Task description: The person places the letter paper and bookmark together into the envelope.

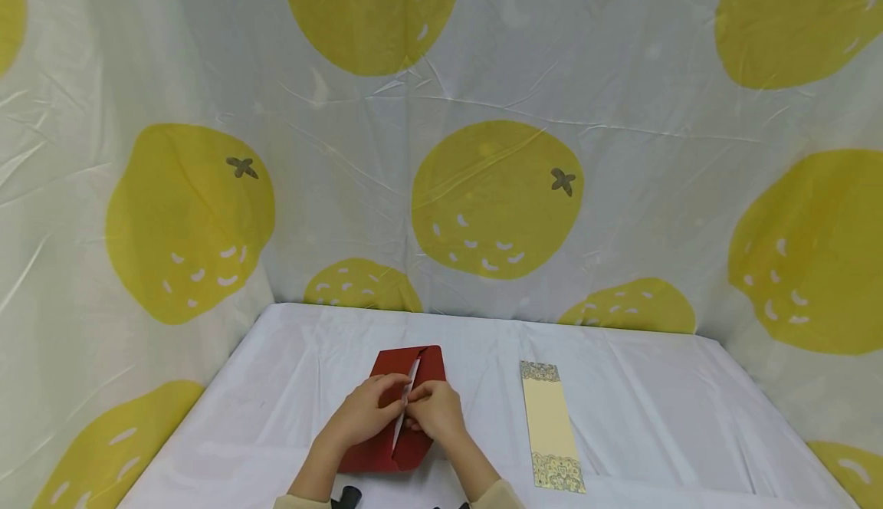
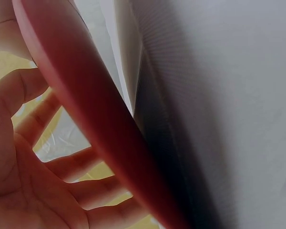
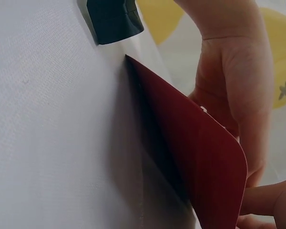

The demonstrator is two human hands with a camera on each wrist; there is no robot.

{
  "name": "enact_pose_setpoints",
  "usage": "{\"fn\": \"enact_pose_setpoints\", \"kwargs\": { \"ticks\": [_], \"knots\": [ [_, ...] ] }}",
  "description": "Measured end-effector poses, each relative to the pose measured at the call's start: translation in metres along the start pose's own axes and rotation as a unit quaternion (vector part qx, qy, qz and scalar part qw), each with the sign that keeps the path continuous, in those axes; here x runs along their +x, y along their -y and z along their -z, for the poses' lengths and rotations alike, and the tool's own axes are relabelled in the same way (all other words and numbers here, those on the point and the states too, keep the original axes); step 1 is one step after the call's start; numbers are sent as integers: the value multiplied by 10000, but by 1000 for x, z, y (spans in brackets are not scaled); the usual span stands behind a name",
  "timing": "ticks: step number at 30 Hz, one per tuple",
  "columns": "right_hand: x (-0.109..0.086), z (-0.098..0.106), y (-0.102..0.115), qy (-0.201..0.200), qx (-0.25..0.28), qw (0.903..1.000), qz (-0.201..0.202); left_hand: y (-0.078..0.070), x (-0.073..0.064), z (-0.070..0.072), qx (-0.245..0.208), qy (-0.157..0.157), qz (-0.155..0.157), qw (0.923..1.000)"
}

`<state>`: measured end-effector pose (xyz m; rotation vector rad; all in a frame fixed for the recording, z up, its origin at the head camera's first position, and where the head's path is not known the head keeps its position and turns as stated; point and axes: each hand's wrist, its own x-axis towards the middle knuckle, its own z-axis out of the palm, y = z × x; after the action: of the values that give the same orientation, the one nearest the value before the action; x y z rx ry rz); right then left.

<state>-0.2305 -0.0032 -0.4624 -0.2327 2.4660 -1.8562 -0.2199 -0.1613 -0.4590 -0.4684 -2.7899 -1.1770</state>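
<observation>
A red envelope (image 1: 379, 451) is held on the white tabletop (image 1: 655, 417), toward nine o'clock from the middle. From here I see its edge tipped up off the cloth. A thin white paper (image 1: 414, 371) pokes out of its slit. The left hand (image 1: 370, 411) and the right hand (image 1: 438, 411) are close together, both pinching that paper. A long cream card (image 1: 549, 419) with fancy ends lies at three o'clock. A curtain (image 1: 359, 156) with yellow fruit hangs at twelve.
</observation>
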Motion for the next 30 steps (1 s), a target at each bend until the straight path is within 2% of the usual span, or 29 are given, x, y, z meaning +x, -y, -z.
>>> {"fn": "enact_pose_setpoints", "kwargs": {
  "ticks": [11, 18, 30],
  "knots": [
    [-8, 19, 5, 186, 522, 9985, -6, -1, -1, 0, 0, 14, 42, 10000],
    [-20, 36, 11, 147, 741, 9971, 57, 0, 0, 1, -33, 30, 234, 9997],
    [-29, 73, 4, 3, 214, 9996, 168, -1, 0, 0, -36, 13, 208, 9998]
  ]
}}
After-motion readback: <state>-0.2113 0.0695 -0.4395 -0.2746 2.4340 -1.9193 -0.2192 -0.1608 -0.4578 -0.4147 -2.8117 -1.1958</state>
